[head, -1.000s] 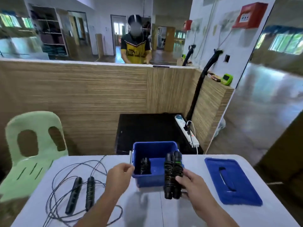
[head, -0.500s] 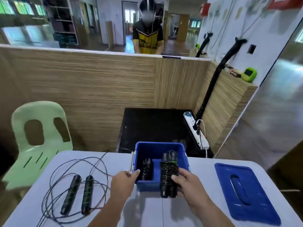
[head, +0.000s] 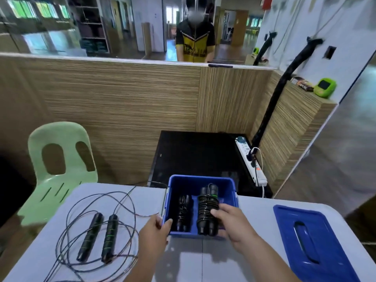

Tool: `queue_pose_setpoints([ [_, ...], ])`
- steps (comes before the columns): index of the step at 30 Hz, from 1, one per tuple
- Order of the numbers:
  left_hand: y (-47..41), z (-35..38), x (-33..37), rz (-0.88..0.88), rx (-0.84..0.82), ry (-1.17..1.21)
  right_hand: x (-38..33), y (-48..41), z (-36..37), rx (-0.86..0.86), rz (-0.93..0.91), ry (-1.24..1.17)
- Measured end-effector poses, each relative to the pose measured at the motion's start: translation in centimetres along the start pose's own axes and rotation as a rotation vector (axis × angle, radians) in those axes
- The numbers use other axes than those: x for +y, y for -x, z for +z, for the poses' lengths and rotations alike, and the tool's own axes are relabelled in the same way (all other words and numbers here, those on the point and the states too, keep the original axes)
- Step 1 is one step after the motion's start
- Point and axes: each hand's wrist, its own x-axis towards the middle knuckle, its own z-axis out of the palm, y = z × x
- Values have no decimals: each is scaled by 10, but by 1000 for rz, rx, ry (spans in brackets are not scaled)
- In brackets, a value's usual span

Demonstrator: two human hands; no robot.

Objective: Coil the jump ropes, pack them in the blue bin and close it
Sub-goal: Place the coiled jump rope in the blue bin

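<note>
The white table (head: 203, 261) carries everything. On its right lies the blue lid (head: 329, 237), well apart from the blue bin (head: 200, 178), which stands open at the far edge. To the left sprawls 1 loose jump rope (head: 109, 235), its 2 handles side by side amid slack loops of thin cord, not yet coiled. Inside the bin, 1 packed bundle (head: 183, 212) lies on the left side, and the held bundle (head: 207, 210) is just beside it on the right. The right hand (head: 234, 224) is clamped round this bundle's middle, fingers curled over the wound cord, while the left hand (head: 152, 233) pinches the bin's near-left corner, thumb over the rim, steadying it. The bundle looks light and stiff at the handles, but the cord seems springy and likely to unwind if let go carelessly, so the wrapped middle is the sensible place to hold. Against 0.5 s ago, the bundle has gone from in front of the near wall down into the bin; the left hand stays put.
</note>
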Motion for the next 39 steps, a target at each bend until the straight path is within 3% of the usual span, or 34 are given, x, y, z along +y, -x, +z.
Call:
queue_pose_setpoints([
  [12, 11, 5, -15, -52, 35, 46, 38, -74, 15, 118, 256, 65],
  [19, 8, 7, -30, -44, 39, 14, 75, -124, 8, 94, 268, 55],
  [25, 7, 8, -35, -13, 27, -20, 59, -104, 20, 88, 311, 86],
  [34, 0, 10, -36, -11, 25, -59, 51, -102, 25, 142, 176, 412],
  [39, -3, 11, -36, 6, 31, -56, 48, -103, 26, 147, 127, 476],
])
